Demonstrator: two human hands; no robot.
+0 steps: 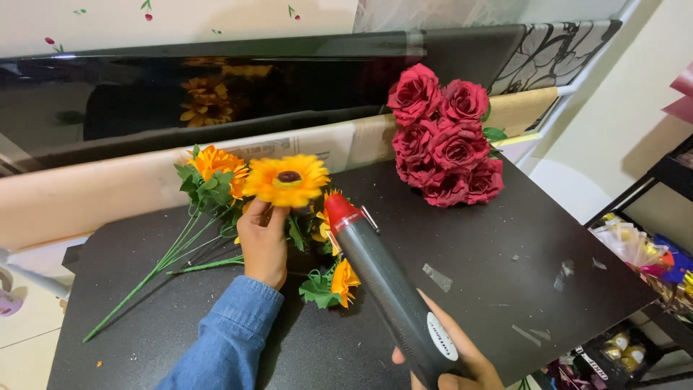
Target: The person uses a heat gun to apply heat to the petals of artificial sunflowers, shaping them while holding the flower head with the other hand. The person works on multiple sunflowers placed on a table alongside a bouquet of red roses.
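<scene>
Up front, left hand [263,244] raised off the black table [505,289], blue denim sleeve [227,336] trailing back toward the body, fingers curled shut around the stem just under a yellow sunflower head [287,180], bloom tilted up and toward the camera. Lower right of that grip, right hand [462,361] wrapped closed around the rear of a black heat tool [390,285], only fingers and thumb showing at the bottom edge, barrel angled up and left, red nozzle [339,210] just beside and below the held bloom, not clearly touching it. Left of the flower grip, loose orange flowers [216,165] with long green stems [155,271] lying flat on the table. Under the tool barrel, another small orange bloom [344,276] with leaves. Farther up and right of the nozzle, well apart, bunch of red roses [444,141] resting against rolled wrapping paper [108,184]. Scraps of clear tape [438,276] right of the barrel.
</scene>
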